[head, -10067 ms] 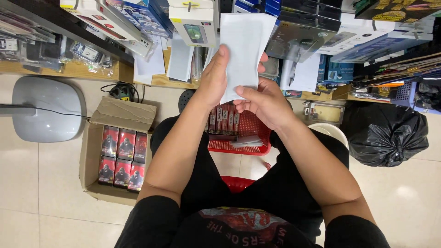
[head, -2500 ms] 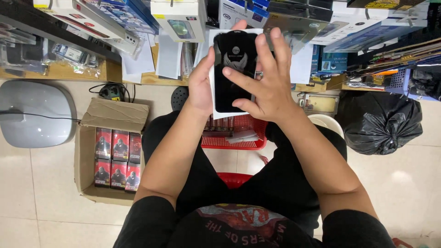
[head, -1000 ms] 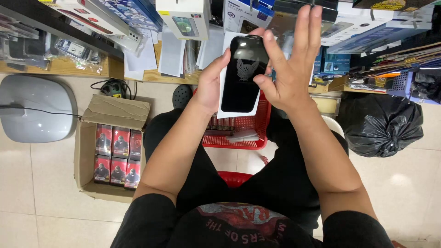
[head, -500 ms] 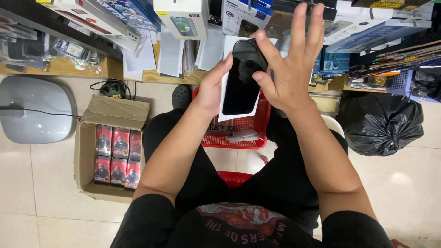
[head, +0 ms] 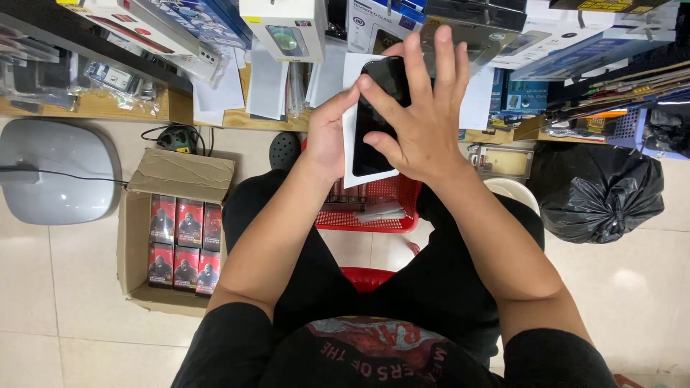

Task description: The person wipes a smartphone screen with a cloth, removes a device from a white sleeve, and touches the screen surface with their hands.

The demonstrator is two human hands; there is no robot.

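Above the red basket [head: 374, 208], the left hand [head: 327, 136] grips a white card [head: 350, 122] bearing a black glass sheet [head: 374, 118]. The right hand [head: 420, 122] lies flat on it, fingers spread; even pressure should seat it squarely.

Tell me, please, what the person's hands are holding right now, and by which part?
The left hand grips a white card bearing a glossy black panel by its left long edge. The right hand lies flat on the panel, fingers spread.
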